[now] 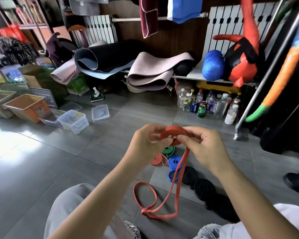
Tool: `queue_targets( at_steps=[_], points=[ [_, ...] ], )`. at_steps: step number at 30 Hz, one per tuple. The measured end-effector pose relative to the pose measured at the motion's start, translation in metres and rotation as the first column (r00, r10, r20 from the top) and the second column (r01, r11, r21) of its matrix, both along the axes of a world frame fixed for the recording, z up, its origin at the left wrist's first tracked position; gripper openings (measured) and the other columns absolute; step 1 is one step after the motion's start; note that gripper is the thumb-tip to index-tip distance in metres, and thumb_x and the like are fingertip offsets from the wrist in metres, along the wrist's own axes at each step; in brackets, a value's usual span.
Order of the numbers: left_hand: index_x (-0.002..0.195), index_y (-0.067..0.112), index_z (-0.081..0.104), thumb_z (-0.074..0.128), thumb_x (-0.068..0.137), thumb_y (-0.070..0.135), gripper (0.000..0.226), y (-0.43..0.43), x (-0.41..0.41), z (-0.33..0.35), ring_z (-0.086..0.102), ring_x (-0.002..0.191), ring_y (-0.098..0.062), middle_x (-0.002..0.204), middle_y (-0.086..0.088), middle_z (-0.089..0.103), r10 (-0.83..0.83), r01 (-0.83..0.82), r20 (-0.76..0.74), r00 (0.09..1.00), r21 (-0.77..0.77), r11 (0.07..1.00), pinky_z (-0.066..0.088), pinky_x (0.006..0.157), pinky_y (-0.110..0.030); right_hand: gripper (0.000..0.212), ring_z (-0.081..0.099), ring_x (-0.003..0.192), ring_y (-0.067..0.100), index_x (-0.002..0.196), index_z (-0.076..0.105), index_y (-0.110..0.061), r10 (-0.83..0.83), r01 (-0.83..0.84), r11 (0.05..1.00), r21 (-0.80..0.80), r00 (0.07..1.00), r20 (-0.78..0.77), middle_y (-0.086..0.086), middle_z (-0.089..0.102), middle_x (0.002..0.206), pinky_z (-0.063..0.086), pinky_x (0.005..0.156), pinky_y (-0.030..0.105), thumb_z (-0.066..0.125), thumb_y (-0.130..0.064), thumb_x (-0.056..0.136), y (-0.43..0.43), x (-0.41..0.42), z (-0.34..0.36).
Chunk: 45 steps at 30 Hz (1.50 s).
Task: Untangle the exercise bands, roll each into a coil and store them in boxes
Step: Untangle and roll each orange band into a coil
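head view: the step in hand is rolling, as i judge it. the left grip (145, 141) pinches a half-made coil of the red band (175, 131), held in the air above the floor (50, 161). the right grip (204, 147) pinches the band at the coil's edge. the tail (159, 216) hangs down and loops on the floor. the next move calls for winding that long tail in under even pull, so the coil does not spring open.

counted on the floor:
- one green coil (168, 150)
- one small red coil (157, 160)
- two blue coils (175, 161)
- at least three black coils (190, 175), the nearest blurred

well apart to the left are two clear boxes (73, 120) and one orange bin (27, 106).
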State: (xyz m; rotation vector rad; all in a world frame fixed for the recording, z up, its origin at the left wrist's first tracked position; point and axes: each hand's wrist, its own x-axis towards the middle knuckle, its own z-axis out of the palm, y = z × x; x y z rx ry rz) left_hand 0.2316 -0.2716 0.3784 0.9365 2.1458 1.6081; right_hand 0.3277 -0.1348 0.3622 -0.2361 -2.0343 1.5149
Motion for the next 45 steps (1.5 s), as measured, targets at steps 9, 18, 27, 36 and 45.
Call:
queue_targets(
  at_steps=[9,18,27,36,45],
  points=[
    [0.087,0.023,0.071,0.074,0.077,0.008,0.018,0.002,-0.020,0.044,0.066,0.077,-0.010,0.080,0.007,0.070,-0.149,0.072,-0.335,0.930,-0.233,0.970,0.053,0.078,-0.030,0.026,0.070,0.075,0.008,0.080,0.070,-0.039,0.012,-0.018,0.996,0.091,0.998,0.063,-0.011,0.074,0.079,0.056,0.071,0.024,0.078,-0.015,0.072,0.008,-0.007,0.023],
    [0.101,0.008,0.068,0.069,0.077,0.007,0.025,0.011,-0.015,0.039,0.070,0.087,-0.022,0.094,-0.012,0.073,-0.133,0.003,0.315,0.940,0.379,0.925,0.055,0.073,-0.025,0.026,0.069,0.080,0.007,0.081,0.074,-0.027,-0.013,-0.043,0.946,-0.321,0.985,-0.170,-0.006,0.075,0.083,0.051,0.070,0.013,0.076,-0.027,0.055,0.002,-0.015,0.019],
    [0.103,0.019,0.062,0.071,0.080,0.008,0.027,0.016,-0.022,0.039,0.067,0.089,-0.010,0.099,0.003,0.069,-0.053,0.050,0.022,0.998,0.109,0.993,0.054,0.072,-0.020,0.034,0.068,0.073,0.001,0.080,0.069,-0.037,-0.065,0.056,0.995,-0.082,0.992,-0.112,-0.015,0.073,0.079,0.051,0.066,0.012,0.073,-0.004,0.075,0.011,-0.017,0.023],
    [0.093,0.019,0.071,0.074,0.077,0.015,0.016,0.025,-0.036,0.089,0.063,0.079,-0.010,0.076,0.015,0.062,-0.274,0.050,-0.578,0.768,-0.372,0.927,0.049,0.079,-0.027,0.029,0.065,0.069,0.010,0.075,0.068,-0.037,-0.062,0.063,0.998,0.019,0.998,-0.028,-0.014,0.071,0.072,0.056,0.071,0.026,0.079,-0.012,0.066,0.021,-0.019,0.036],
    [0.091,0.017,0.069,0.066,0.084,0.004,0.015,0.024,-0.033,0.078,0.070,0.082,-0.018,0.087,-0.007,0.073,-0.134,0.119,0.069,0.989,0.186,0.975,0.058,0.066,-0.026,0.020,0.068,0.069,0.002,0.080,0.071,-0.025,-0.050,0.022,0.980,-0.197,0.990,-0.135,-0.012,0.073,0.074,0.051,0.064,0.012,0.072,-0.019,0.060,0.022,-0.014,0.039]
  ],
)
